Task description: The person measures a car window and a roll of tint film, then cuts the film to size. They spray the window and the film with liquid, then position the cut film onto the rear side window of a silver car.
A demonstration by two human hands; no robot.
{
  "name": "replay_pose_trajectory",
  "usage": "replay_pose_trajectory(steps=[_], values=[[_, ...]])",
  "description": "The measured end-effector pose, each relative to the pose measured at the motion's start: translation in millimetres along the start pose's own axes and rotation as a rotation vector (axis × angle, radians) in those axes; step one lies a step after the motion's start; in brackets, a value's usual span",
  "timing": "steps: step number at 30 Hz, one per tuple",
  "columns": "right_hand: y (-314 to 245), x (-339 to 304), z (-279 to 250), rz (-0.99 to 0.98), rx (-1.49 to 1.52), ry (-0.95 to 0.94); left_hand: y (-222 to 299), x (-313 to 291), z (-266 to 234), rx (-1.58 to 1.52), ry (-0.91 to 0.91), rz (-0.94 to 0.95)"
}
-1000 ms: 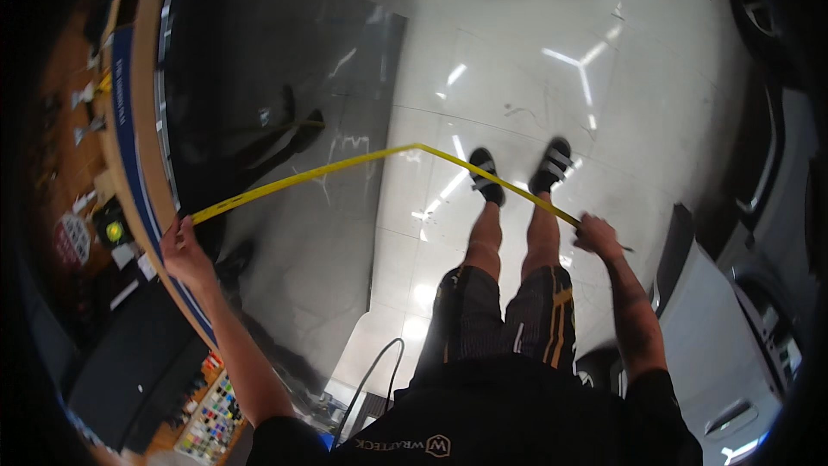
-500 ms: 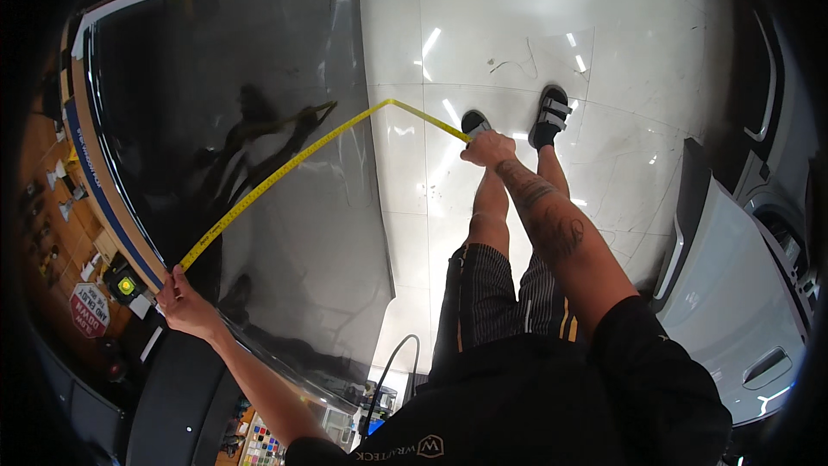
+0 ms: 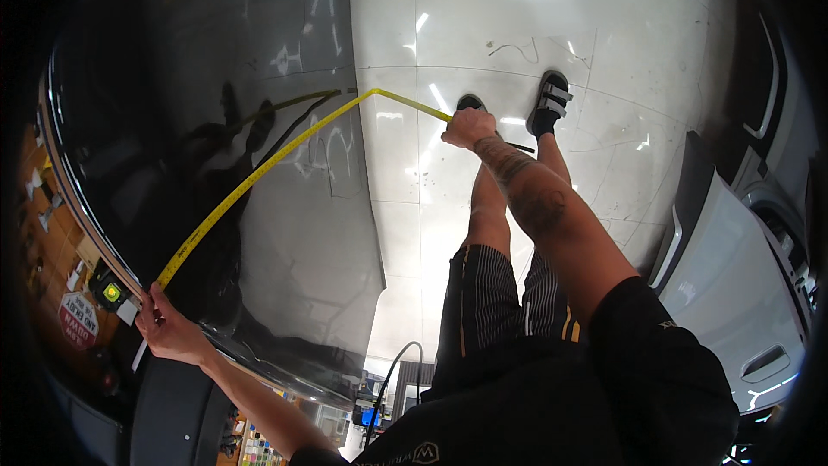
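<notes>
A yellow measuring tape (image 3: pixel 259 173) runs between my hands across a dark, glossy sheet (image 3: pixel 297 207). My left hand (image 3: pixel 172 334) pinches one end of the tape at the sheet's left edge, close to the near corner. Past the sheet's right edge the tape bends sharply, then slopes down to my right hand (image 3: pixel 471 128). My right hand is closed around that end, above the floor in front of my legs. A thin dark strip pokes out behind the right wrist; what it belongs to is unclear. The sheet mirrors the tape and my arms.
A small black device with a yellow-green light (image 3: pixel 111 292) and a red-and-white octagonal sign (image 3: pixel 78 320) lie beyond the sheet's left edge. Pale tiled floor (image 3: pixel 483 26) stretches right of the sheet. A silver car door (image 3: pixel 733 293) stands at the right. A dark cable (image 3: pixel 398 354) curves near my waist.
My left hand has shifted a little left and nearer, with the tape still pinched. The right hand sits slightly farther left. The dark strip behind the right wrist now shows.
</notes>
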State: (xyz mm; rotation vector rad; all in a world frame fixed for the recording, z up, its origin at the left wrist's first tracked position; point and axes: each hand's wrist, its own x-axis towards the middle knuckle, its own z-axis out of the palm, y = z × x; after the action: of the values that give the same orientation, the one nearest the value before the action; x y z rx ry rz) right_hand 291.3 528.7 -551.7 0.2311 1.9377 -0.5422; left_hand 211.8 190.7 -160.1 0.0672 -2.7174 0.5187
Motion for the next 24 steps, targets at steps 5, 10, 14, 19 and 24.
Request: replay_pose_trajectory(steps=[5, 10, 14, 19, 24], values=[[-17.5, 6.1, 2.0, -0.015, -0.013, -0.002, -4.4, -0.1, 2.8, -0.025, 0.014, 0.03], [-25.9, 17.6, 5.3, -0.052, -0.011, 0.021, -4.6, 1.0, 2.6, 0.029, -0.011, 0.002], [-33.5, 22.3, 6.5, -0.044, 0.0, 0.008, -1.7, 0.5, 2.4, 0.027, 0.006, 0.043], [-35.9, 22.4, 4.0, -0.059, -0.008, -0.002, -3.1, -0.6, 4.1, 0.028, 0.015, 0.065], [-37.4, 20.9, 3.2, -0.065, -0.004, 0.005, -4.5, 0.1, -0.8, 0.061, 0.0, 0.035]])
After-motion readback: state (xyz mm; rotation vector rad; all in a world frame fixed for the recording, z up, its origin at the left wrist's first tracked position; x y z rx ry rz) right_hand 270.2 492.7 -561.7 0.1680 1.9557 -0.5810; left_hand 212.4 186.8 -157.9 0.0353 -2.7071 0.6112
